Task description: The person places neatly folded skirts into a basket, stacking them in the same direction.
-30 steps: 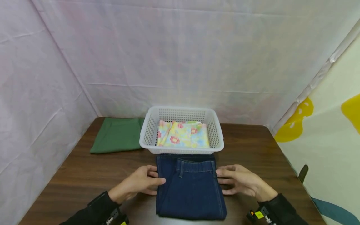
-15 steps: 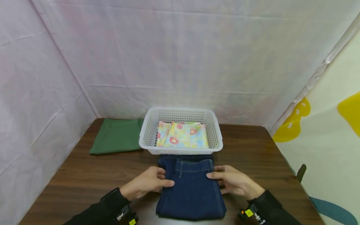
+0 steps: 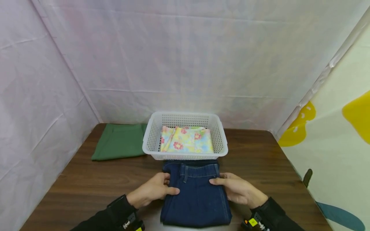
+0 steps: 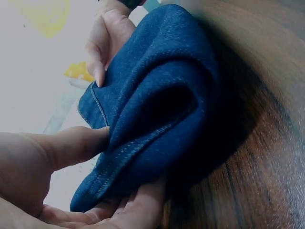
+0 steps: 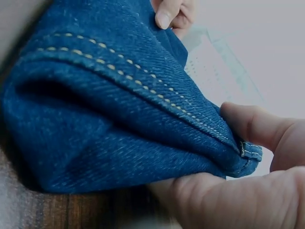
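Folded dark blue jeans (image 3: 196, 195) lie in front of the basket in the head view, waistband toward it. My left hand (image 3: 156, 191) grips their left side, thumb on top and fingers tucked beneath. On the opposite side my right hand (image 3: 238, 189) pinches the edge the same way, its thumb near the waistband. In the left wrist view the layered fold of the jeans (image 4: 157, 95) bulges between thumb and fingers. The right wrist view shows the side of the jeans (image 5: 119, 109) with pale double stitching, the fingers under the lower layer.
A white plastic basket (image 3: 185, 156) stands just behind the jeans, with a folded floral cloth (image 3: 188, 141) inside. Left of it lies a folded green cloth (image 3: 121, 141). Everything rests on a dark wooden table (image 3: 86, 186), with white curtains (image 3: 185, 57) behind and at the left.
Both hands have moved inward from the sides of the jeans and now grip them, thumbs on top. The upper sides of the jeans are drawn in slightly.
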Available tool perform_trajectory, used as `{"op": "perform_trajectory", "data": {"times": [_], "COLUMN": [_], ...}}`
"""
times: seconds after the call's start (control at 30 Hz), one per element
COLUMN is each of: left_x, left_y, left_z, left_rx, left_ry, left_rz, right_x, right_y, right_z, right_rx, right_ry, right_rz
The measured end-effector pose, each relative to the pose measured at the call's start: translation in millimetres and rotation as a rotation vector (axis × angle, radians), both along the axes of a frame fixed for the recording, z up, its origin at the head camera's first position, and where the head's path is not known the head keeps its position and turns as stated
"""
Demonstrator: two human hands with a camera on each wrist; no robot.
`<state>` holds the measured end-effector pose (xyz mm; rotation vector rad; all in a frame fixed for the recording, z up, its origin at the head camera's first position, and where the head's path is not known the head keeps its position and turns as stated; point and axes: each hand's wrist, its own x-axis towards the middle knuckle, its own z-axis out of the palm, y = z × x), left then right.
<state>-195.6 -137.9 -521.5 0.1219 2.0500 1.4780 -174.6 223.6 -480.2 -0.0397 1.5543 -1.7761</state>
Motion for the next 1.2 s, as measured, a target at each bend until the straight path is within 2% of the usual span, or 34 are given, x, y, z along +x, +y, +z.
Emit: {"op": "perform_trajectory", "data": {"times": [0.07,0.13,0.27,0.33,0.37,0.53,0.63,0.73,0.93,1.2], "left_x": [10.0,12.8,1.8,-0.5,0.5,20.6,27.1,28.7,27.9,26.5], "left_y": [4.1,4.3,-2.0,-3.4,-3.0,5.3,5.7,3.4,-1.6,-4.5], "left_z": [18.5,21.9,-3.1,-7.3,-4.6,38.3,52.9,59.1,61.3,79.6], "left_rx": [-0.011,-0.001,0.060,0.080,0.088,0.082,0.086,0.088,0.161,0.188], "left_ry": [-0.005,-0.010,-0.042,-0.051,-0.055,-0.019,-0.033,-0.036,-0.006,0.037], "left_rz": [0.013,0.019,0.053,0.065,0.073,0.049,0.049,0.046,-0.025,-0.036], "right_x": [1.2,2.0,3.0,3.2,3.3,3.9,5.4,7.5,11.4,13.1], "right_y": [0.5,0.9,1.5,2.0,2.3,4.5,5.5,6.2,7.5,11.8], "right_z": [-1.0,-1.6,-1.3,-0.4,0.2,4.2,7.7,12.1,22.9,36.6], "right_rx": [-0.023,-0.037,-0.045,-0.043,-0.043,-0.060,-0.083,-0.101,-0.106,-0.066], "right_ry": [-0.009,-0.006,0.007,0.011,0.009,-0.005,-0.014,-0.011,0.011,0.098], "right_rz": [-0.004,-0.010,-0.024,-0.032,-0.035,-0.052,-0.060,-0.061,-0.065,-0.070]}}
